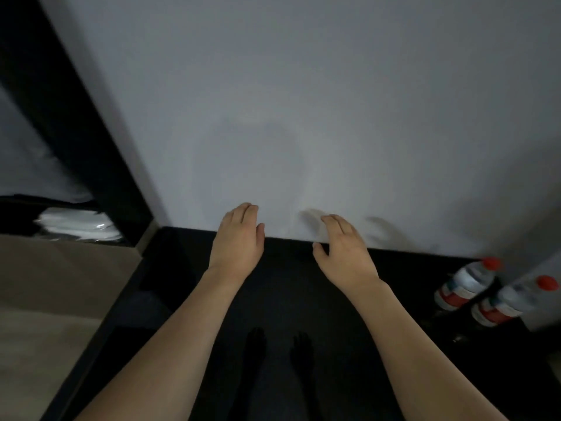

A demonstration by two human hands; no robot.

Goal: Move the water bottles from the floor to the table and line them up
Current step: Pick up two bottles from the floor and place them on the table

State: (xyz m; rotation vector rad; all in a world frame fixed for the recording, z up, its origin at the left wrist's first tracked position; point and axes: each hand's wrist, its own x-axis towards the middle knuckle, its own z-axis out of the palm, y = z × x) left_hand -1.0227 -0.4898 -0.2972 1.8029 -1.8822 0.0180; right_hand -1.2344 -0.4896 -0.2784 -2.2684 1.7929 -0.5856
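Observation:
Two clear water bottles with red caps and red-and-white labels stand on the dark floor at the far right, one just behind the other. My left hand and my right hand are stretched out in front of me over the floor near the white wall, both with relaxed fingers and holding nothing. The right hand is well to the left of the bottles. No table top is plainly in view.
A white wall fills the view ahead, with a dark skirting strip at its foot. A black frame runs diagonally at left, with white blurred items and a beige surface beside it. My feet stand on the dark floor.

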